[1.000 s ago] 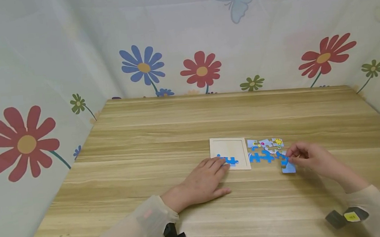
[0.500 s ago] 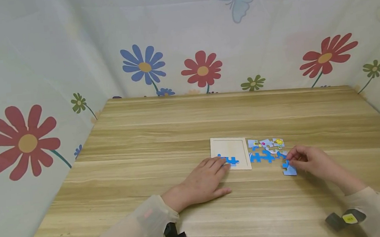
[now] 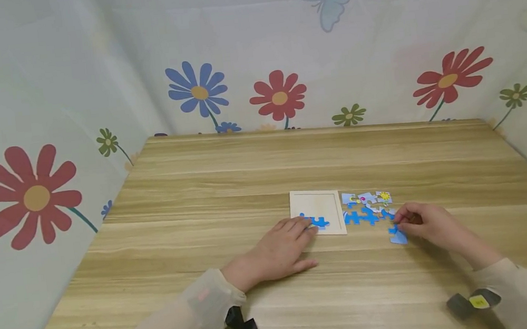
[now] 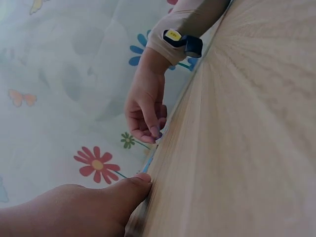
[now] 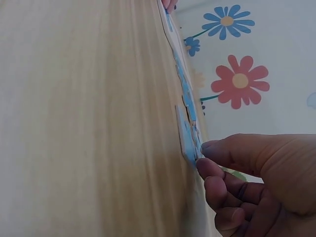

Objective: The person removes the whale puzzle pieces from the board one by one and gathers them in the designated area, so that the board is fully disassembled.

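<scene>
A pale wooden puzzle tray point(image 3: 315, 200) lies on the table, with blue jigsaw pieces point(image 3: 319, 222) along its near edge. My left hand point(image 3: 279, 251) rests flat over the tray's near left corner, fingertips touching those pieces and hiding part of them. In the left wrist view, its thumb point(image 4: 131, 190) lies straight. To the right, my right hand point(image 3: 433, 222) pinches a blue puzzle piece point(image 3: 398, 236) between thumb and index finger. In the right wrist view that puzzle piece point(image 5: 186, 140) stands a little tilted at the fingertips; the other fingers are curled.
Several loose puzzle pieces point(image 3: 368, 215) in blue and lilac lie close together against the tray's right side, one showing a yellow sun point(image 3: 384, 196). The wooden table point(image 3: 226, 173) reaches back to a flower-printed cloth point(image 3: 242, 39). Both wrists wear black camera mounts point(image 3: 242, 325).
The pinched puzzle piece has shifted slightly toward me, away from the loose pieces, and turned a little. My right hand has moved with it, while the left hand has stayed in place.
</scene>
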